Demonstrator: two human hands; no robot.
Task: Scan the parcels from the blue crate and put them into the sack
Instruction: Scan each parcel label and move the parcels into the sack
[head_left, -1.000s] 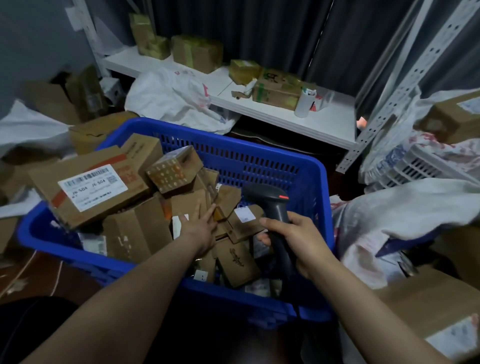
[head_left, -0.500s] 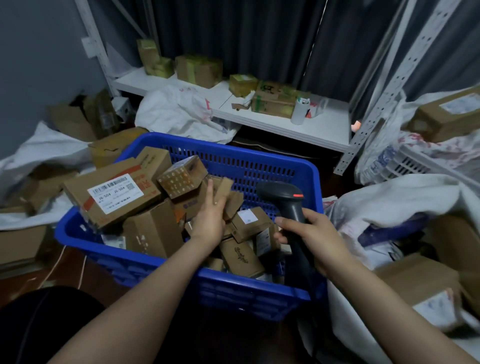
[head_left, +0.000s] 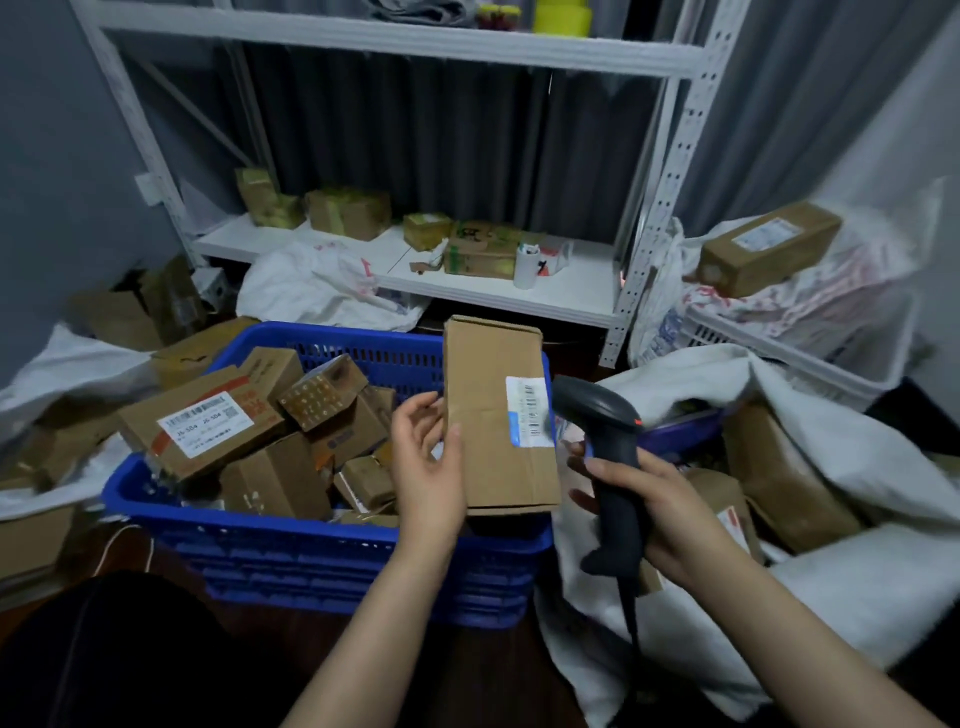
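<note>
My left hand (head_left: 428, 465) grips a flat brown cardboard parcel (head_left: 485, 410) by its left edge and holds it upright above the right end of the blue crate (head_left: 322, 545). A white barcode label (head_left: 529, 413) faces me on the parcel's right side. My right hand (head_left: 654, 512) grips the handle of a black barcode scanner (head_left: 605, 447), its head right beside that label. Several more cardboard parcels fill the crate. The white sack (head_left: 841, 582) lies open to the right, with parcels inside.
A white metal shelf (head_left: 561, 296) behind the crate carries small boxes and a white cup. Another white sack (head_left: 317, 288) lies against it. Loose boxes crowd the floor at left. A white crate (head_left: 795, 353) with a long box stands at right. The scanner's cable hangs down.
My left hand has taken a flat parcel out of the crate and raised it upright. The scanner has risen with my right hand to the parcel's label. The camera has tilted upward.
</note>
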